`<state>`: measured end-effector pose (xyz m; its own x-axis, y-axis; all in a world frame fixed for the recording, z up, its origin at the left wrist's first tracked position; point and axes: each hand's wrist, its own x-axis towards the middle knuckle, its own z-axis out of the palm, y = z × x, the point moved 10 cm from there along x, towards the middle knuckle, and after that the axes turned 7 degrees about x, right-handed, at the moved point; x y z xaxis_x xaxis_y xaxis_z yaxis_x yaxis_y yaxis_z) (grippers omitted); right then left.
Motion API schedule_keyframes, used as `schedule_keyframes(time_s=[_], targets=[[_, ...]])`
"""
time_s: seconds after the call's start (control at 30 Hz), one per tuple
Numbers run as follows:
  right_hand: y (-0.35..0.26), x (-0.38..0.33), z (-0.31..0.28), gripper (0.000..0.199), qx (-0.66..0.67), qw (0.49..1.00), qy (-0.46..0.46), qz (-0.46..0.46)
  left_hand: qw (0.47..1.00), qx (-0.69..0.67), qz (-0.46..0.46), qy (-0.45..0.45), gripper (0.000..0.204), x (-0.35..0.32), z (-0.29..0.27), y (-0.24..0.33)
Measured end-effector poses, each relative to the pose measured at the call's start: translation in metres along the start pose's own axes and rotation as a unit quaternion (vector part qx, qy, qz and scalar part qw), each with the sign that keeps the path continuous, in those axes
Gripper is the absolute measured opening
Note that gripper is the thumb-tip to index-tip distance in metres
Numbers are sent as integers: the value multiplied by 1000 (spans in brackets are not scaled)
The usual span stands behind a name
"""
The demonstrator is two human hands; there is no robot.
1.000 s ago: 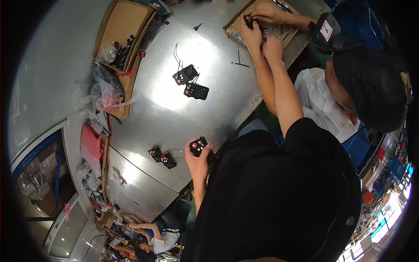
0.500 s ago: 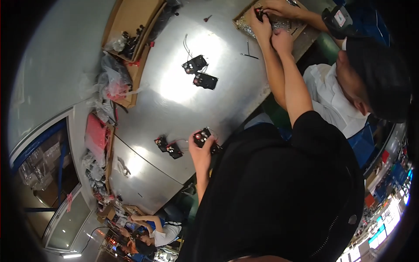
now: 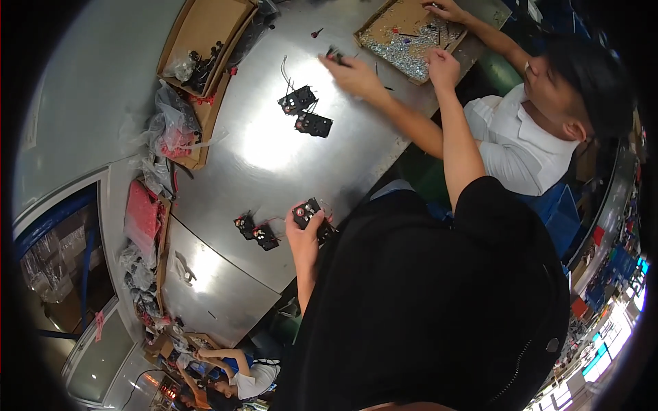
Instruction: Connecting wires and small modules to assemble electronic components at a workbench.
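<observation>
So the biggest thing here is the shiny metal worktable (image 3: 226, 198), running pretty much the whole way across under everything. A co-worker (image 3: 507, 154) in a white shirt sits at its right edge, one hand (image 3: 353, 77) out over the table pinching a small dark part. Upper left there's a cardboard box (image 3: 205, 24) with black bits in it, and at the top right a shallow cardboard tray (image 3: 399, 15) littered with shiny metal hardware (image 3: 411, 56). As for the black-sleeved person's own hands: the left hand (image 3: 301, 236) is wrapped snugly around a black wired module (image 3: 304, 212), thumb over its face, right near the table's front edge. The right hand (image 3: 442, 67) is up by the tray's near side with its fingers curled in, but honestly can't tell if there's anything in them. Two more modules (image 3: 265, 237) lie close together just left of the left hand, and another pair (image 3: 314, 125) sits farther up by the bright glare, touching or nearly so. Smallest thing I can pick out is a little dark red part (image 3: 317, 33) near the top.
</observation>
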<state>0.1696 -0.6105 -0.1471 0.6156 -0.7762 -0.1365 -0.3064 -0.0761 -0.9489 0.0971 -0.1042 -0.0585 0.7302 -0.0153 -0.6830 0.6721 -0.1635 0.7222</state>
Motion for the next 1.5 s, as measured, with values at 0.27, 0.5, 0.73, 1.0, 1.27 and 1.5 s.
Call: schedule_keyframes(time_s=[0.27, 0.5, 0.73, 1.0, 1.27, 1.5], targets=[[-73, -188, 15, 17, 201, 951, -170, 163, 987, 47, 91, -122, 45, -5, 19, 30], [-176, -324, 60, 11, 116, 914, -388, 28, 958, 48, 212, -189, 53, -47, 50, 79], [-182, -346, 79, 12, 207, 885, -416, 29, 949, 87, 275, -128, 53, -66, 40, 73], [-173, -354, 78, 13, 217, 894, -390, 35, 952, 105, 265, -115, 52, -77, 31, 71], [-169, -357, 76, 13, 227, 893, -386, 53, 925, 171, 334, -61, 48, -85, 29, 78], [-160, -349, 77, 14, 225, 888, -393, 86, 914, 202, 347, -64, 45, -82, 36, 83]])
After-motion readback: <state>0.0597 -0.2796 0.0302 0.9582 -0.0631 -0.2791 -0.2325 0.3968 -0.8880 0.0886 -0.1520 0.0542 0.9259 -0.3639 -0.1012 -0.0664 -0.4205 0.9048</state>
